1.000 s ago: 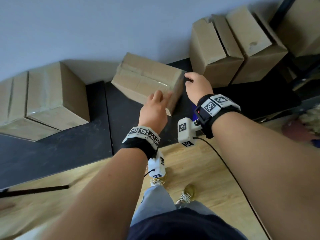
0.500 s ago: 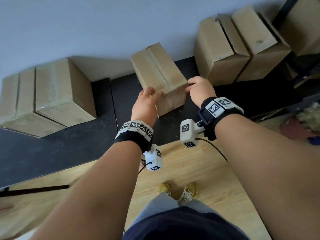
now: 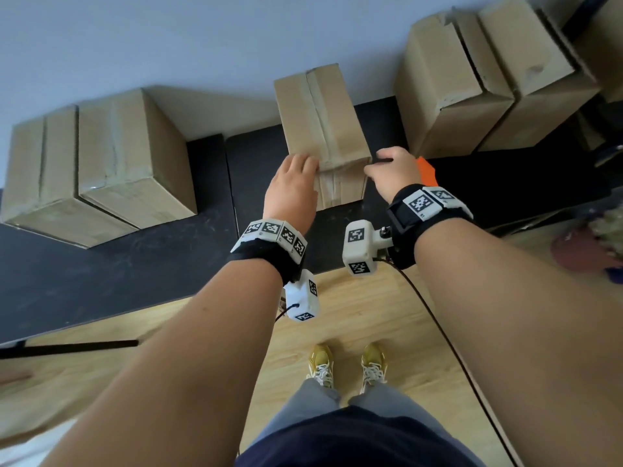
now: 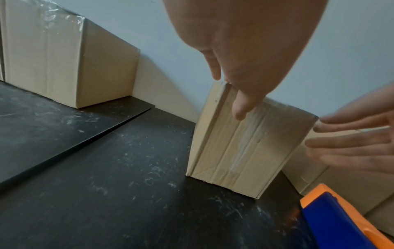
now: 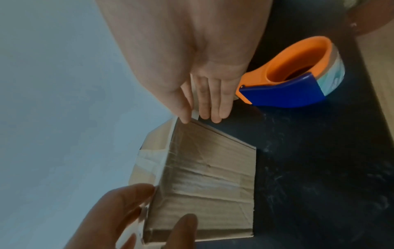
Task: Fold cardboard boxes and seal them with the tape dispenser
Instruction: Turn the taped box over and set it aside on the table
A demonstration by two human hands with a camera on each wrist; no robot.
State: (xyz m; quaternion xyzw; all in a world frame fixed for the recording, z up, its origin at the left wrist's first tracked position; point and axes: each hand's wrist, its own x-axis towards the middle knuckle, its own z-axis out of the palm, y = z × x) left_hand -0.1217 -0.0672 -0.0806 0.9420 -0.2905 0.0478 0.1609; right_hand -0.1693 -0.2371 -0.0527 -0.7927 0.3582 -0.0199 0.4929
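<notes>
Box [image 3: 322, 114] between left hand [image 3: 291, 193], right hand [image 3: 392, 173]

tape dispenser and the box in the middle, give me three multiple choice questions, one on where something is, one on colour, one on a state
1. Where does the tape dispenser lie?
A. on top of the middle box
B. on the black table, on the right hand's side of the middle box
C. on the wooden floor

2. What colours is the tape dispenser?
A. orange and blue
B. red and white
C. all black

3. How is the middle box now?
A. lying flat, unfolded
B. open, flaps standing up
C. closed, with tape along its top seam

Answers:
1. B: the right wrist view shows it on the black table just past the right hand.
2. A: an orange body with a blue cover.
3. C: the head view shows tape running down the seam, while the left hand and right hand touch its near corners.
</notes>
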